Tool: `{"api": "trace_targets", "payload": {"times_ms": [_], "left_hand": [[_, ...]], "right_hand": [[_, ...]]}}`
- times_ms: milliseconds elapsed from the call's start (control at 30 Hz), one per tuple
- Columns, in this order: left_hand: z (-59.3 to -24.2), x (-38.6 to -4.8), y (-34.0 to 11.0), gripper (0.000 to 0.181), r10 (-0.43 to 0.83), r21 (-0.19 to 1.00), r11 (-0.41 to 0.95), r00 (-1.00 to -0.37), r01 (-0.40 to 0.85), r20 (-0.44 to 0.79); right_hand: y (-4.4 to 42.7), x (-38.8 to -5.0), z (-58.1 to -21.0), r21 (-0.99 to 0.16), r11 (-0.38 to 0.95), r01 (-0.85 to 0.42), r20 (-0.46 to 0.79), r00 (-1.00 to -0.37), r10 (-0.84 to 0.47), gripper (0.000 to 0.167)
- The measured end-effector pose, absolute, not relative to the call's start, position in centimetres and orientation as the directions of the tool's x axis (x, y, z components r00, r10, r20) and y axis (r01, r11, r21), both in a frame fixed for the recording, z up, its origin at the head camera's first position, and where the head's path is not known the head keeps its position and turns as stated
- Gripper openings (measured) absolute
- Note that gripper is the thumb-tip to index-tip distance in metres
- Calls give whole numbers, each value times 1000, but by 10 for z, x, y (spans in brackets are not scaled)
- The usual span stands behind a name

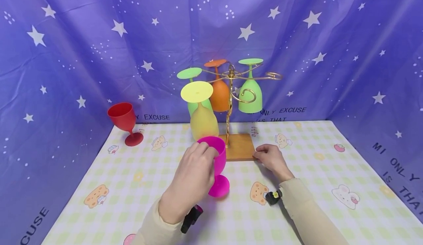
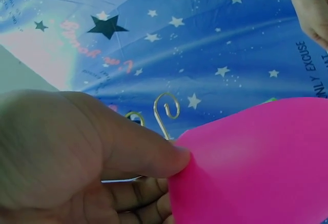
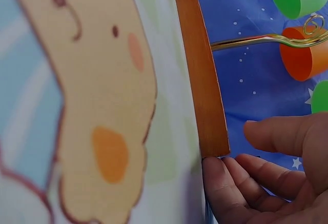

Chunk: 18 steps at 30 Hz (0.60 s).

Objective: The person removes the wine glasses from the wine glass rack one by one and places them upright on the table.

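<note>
Beside the left hand (image 1: 195,166) that is pinching its rim, we are noting a pink goblet (image 1: 221,162) that a slack pinch could drop, the right hand (image 1: 271,158), fingers loose, touching the wooden base (image 1: 241,146).

Rack (image 1: 240,146): frame centre, on table (image 1: 158,186)
Hung cups (image 1: 220,95): on rack
Standing cup (image 1: 123,116): frame left
Near cup (image 1: 220,164): before rack
Curtain (image 1: 198,28): behind

Bright, even head view, soft shadows on the bench (image 1: 158,186), pale glare across the left-wrist backdrop (image 2: 48,37), soft-focus right-wrist cloth print (image 3: 110,101)
</note>
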<state>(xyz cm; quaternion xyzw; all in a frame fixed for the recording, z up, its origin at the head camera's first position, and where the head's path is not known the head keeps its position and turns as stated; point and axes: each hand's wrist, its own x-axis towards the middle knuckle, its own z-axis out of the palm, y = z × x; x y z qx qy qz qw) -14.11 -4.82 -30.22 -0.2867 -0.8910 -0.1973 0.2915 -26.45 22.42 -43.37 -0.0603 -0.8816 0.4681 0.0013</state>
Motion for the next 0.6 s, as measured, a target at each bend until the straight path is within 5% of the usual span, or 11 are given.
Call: {"api": "trace_targets", "payload": {"times_ms": [600], "left_hand": [[-309, -141, -60, 17, 429, 120, 789, -682, 602, 593]], "right_hand": [[217, -272, -430, -773, 617, 145, -91, -989, 118, 25]]}}
